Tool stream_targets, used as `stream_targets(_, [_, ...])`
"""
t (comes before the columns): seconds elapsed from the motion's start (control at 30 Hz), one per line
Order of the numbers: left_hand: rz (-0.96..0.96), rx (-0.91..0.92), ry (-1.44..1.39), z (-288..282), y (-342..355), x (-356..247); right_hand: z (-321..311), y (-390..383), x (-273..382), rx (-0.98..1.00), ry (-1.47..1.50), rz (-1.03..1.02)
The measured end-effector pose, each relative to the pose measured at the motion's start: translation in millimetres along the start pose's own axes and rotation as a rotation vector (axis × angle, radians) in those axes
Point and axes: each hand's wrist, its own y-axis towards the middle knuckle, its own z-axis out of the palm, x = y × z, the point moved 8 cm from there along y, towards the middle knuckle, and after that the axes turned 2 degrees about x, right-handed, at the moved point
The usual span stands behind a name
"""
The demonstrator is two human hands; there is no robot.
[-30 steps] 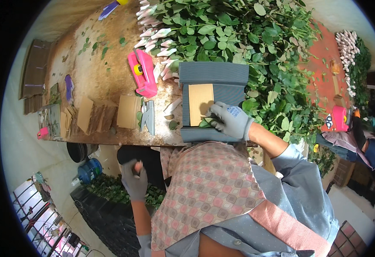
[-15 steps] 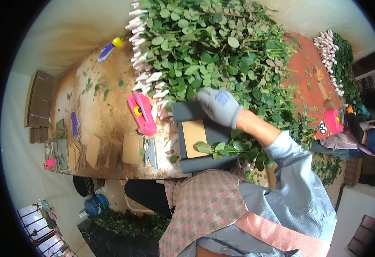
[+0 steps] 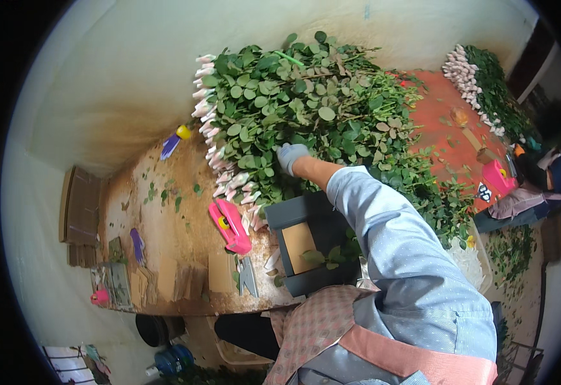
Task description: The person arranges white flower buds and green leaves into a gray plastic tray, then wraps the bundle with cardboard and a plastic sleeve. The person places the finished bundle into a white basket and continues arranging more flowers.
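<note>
My right hand (image 3: 292, 158), in a grey glove, reaches into a large pile of leafy rose stems (image 3: 319, 109). Its fingers look curled in among the leaves, and whatever they may hold is hidden. Pale pink rose heads (image 3: 205, 106) line the pile's left side. Below the hand and nearer to me lies a dark tray (image 3: 303, 208) with raised sides. Inside it are a piece of brown cardboard (image 3: 298, 244) and a leafy stem (image 3: 333, 258), partly covered by my sleeve. My left hand is out of view.
A pink tape dispenser (image 3: 230, 226) and a grey stapler (image 3: 248, 277) sit left of the tray. Cardboard pieces (image 3: 221, 273) stand along the near edge. Another person (image 3: 518, 199) works at the right, by a second pink dispenser (image 3: 500, 178) and more roses (image 3: 463, 74).
My right hand has moved from above the tray's far edge farther out and left into the rose pile. The head view has shifted, so the table sits lower in the picture.
</note>
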Motion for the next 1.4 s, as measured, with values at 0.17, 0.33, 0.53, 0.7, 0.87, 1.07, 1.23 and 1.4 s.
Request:
stream_targets(0.17, [-0.009, 0.054, 0.023, 0, 4, 7, -48, -28, 26, -0.048, -0.135, -0.163])
stream_targets(0.33, [0.006, 0.105, 0.061, 2, 7, 11, -145, -70, 19, -0.382, -0.14, -0.314])
stream_targets(0.53, [0.157, 0.062, 0.177, -32, -6, -14, -317, -178, 28, -0.993, -0.061, -0.4])
stream_targets(0.7, [0.526, -0.45, 0.214, -109, -14, -94, -332, -200, 76, -0.74, -0.25, -0.425])
stream_targets(0.87, [0.64, -0.488, 0.143, -149, -6, -163, -205, -119, 11, -0.056, -0.447, -0.207])
stream_targets(1.07, [0.739, -0.451, -0.155, -163, -3, -212, -158, -168, -7, -0.164, -0.483, -0.15])
stream_targets(1.23, [0.909, -0.481, -0.269, -179, -4, -235, -200, -268, 124, -0.319, -0.057, -0.654])
stream_targets(1.4, [0.861, -0.539, -0.253, -188, -6, -230, -173, -270, 146, -0.484, -0.272, -0.692])
